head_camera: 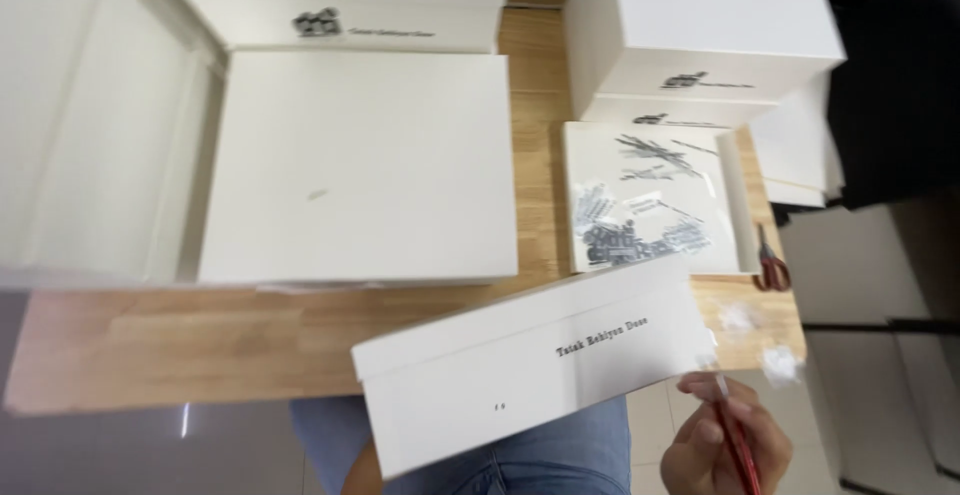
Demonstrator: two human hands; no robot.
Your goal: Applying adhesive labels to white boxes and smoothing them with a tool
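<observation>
At lower right, the right hand (722, 445) is clenched around a thin red-handled tool (737, 447); the left hand is out of view. The flat white cardboard box (535, 370), lower centre, overhangs the wooden table (200, 340) and might slip off.

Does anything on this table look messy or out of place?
Yes: crumpled white scraps lie near the table's right edge, and a faint grey smudge marks the big white box. The right hand holds a red tool.

Bright, even light washes out the white boxes (360, 165) toward the bench's (200, 340) far edge; the whole view is motion-blurred, softest at the left edge, with faint shadows.
</observation>
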